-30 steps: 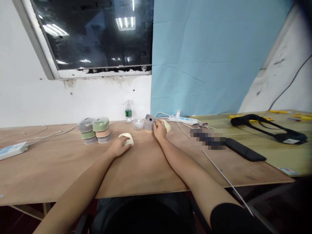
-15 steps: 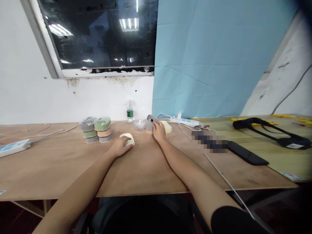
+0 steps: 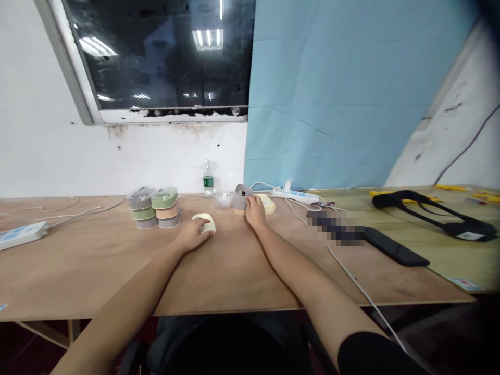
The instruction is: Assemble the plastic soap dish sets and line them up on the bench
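Note:
My left hand rests on the table with its thumb and fingers closed round a small cream-coloured container piece. Further back, my right hand grips the edge of a grey container that shows a small dark square. The grey container sits, seemingly tilted, over an orange-toned base. Just right of that hand lies a pale yellow container, partly hidden by it. A clear plastic bowl or lid is to the left of the grey container. The right fingertips are too small to make out fully.
Two stacks of grey, green and orange containers stand left of my hands. A water bottle is by the wall. Power strips, cables, a black phone-like slab and a black strapped headset lie around the wooden table.
Both hands keep their places and grips. The camera view has shifted very slightly.

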### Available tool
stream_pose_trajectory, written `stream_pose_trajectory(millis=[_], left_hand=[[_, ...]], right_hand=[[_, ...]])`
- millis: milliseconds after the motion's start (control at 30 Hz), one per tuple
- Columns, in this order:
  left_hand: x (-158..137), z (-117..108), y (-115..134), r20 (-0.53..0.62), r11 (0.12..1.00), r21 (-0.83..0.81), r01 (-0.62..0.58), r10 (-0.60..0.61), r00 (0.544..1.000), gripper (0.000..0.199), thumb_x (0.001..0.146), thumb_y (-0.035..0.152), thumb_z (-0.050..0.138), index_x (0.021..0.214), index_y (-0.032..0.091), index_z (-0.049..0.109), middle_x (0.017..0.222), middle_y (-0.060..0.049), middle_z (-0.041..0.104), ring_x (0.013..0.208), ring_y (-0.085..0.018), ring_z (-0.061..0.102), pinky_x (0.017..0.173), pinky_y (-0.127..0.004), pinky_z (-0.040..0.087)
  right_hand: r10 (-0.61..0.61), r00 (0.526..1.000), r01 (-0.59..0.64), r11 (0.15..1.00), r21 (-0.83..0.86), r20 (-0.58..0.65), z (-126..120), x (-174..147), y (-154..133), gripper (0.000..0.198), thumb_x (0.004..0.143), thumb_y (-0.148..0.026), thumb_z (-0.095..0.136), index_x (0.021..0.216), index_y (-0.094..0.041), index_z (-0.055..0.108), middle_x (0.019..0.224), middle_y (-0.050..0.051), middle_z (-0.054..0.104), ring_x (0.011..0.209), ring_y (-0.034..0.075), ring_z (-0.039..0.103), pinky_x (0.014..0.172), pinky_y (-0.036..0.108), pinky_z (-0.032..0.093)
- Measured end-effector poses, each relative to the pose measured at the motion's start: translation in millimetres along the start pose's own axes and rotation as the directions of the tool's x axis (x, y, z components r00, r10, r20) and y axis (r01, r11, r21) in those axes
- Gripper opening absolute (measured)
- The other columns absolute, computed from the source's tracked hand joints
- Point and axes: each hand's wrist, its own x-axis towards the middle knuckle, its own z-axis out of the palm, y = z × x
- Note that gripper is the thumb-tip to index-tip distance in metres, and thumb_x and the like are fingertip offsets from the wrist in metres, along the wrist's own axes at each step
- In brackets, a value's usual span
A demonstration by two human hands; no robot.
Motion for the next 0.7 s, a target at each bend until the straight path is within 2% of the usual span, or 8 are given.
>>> stream_pose_trajectory(millis=[233, 400, 600, 700], left_hand=[[0, -1, 1, 0.006, 1.0, -0.006, 0.001, -0.001, 1.0, 0.052, 0.084, 0.054, 0.051, 0.12, 0.019, 0.059, 0.125, -0.011, 0.06, 0.115, -0.028, 0.055, 0.1, -0.042, 0.042], [1, 0, 1, -0.005, 1.0, -0.006, 0.001, -0.001, 1.0, 0.05, 0.083, 0.054, 0.052, 0.118, 0.02, 0.06, 0.124, -0.011, 0.06, 0.116, -0.028, 0.054, 0.102, -0.042, 0.041], [1, 2, -2, -0.01, 0.998, 0.065, -0.005, 0.005, 1.0, 0.053, 0.082, 0.056, 0.052, 0.118, 0.018, 0.061, 0.125, -0.012, 0.059, 0.117, -0.029, 0.053, 0.102, -0.043, 0.04], [0, 3, -5, 0.04, 0.991, 0.131, 0.009, -0.015, 0.999, 0.054, 0.079, 0.058, 0.056, 0.118, 0.02, 0.062, 0.126, -0.013, 0.057, 0.12, -0.032, 0.05, 0.102, -0.046, 0.039]], right_hand=[[0.041, 0.996, -0.03, 0.99, 0.136, -0.081, -7, 2, -5, 0.031, 0.091, -0.021, 0.037, 0.109, -0.018, 0.062, 0.11, 0.011, 0.054, 0.104, 0.023, 0.052, 0.095, 0.037, 0.044], [0.035, 0.997, -0.023, 0.987, 0.162, -0.067, -9, 0, -10, 0.033, 0.091, -0.022, 0.037, 0.113, -0.019, 0.061, 0.117, 0.011, 0.052, 0.112, 0.023, 0.05, 0.099, 0.038, 0.043], [0.044, 0.997, -0.032, 0.985, 0.17, -0.067, -8, 0, -8, 0.033, 0.091, -0.022, 0.038, 0.113, -0.019, 0.062, 0.122, 0.012, 0.05, 0.117, 0.023, 0.049, 0.101, 0.038, 0.042], [0.04, 0.996, -0.026, 0.984, 0.177, -0.078, -9, 0, -9, 0.035, 0.09, -0.02, 0.037, 0.118, -0.019, 0.058, 0.124, 0.012, 0.048, 0.118, 0.022, 0.048, 0.102, 0.038, 0.042]])
